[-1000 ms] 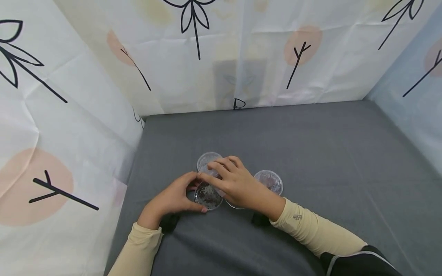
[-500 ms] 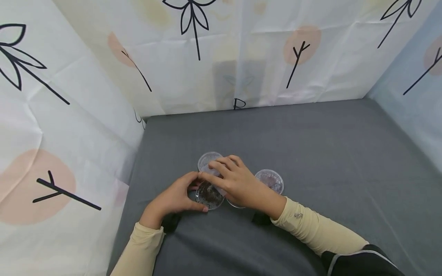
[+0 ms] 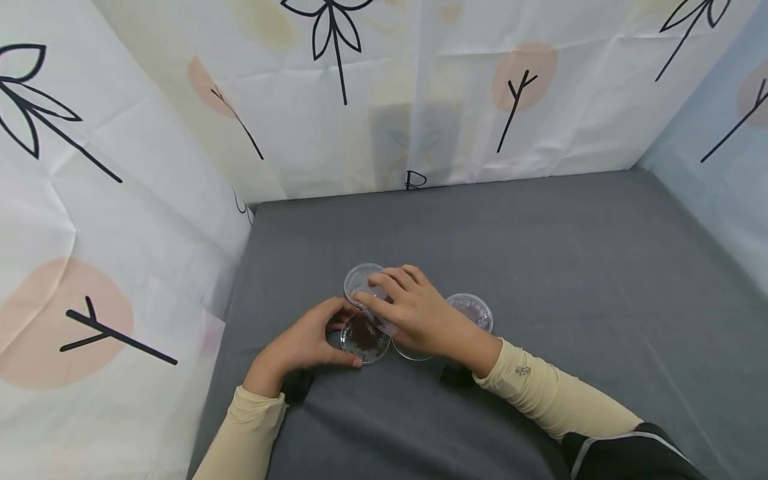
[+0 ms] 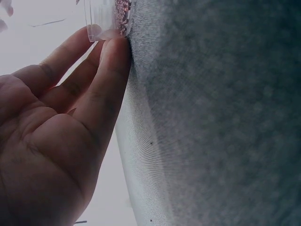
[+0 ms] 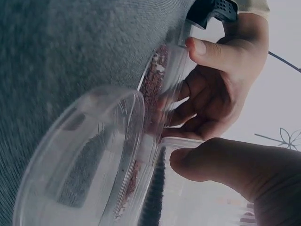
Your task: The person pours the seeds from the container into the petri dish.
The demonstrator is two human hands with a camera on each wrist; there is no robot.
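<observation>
My left hand (image 3: 309,340) curls its thumb and fingers around a small round clear tub (image 3: 364,339) on the cloth. In the right wrist view, reddish-brown grains (image 5: 153,87) lie inside this tub. My right hand (image 3: 414,313), palm down, pinches a clear plastic container (image 3: 384,323) tilted over the tub's right rim. The right thumb (image 5: 202,162) presses its edge; the hand hides much of it in the head view. In the left wrist view, the left fingertips hold the tub's wall (image 4: 94,21).
Another clear round tub (image 3: 360,277) stands just behind, and one with pale contents (image 3: 471,310) sits to the right. A clear tub (image 5: 75,122) is close under my right hand. Grey cloth (image 3: 570,280) covers the table; printed white fabric (image 3: 450,87) hangs behind.
My right hand has shifted slightly up and right, with its fingers raised a little. Brown grains cover more of the middle of the left-hand tub. My left hand stays in place.
</observation>
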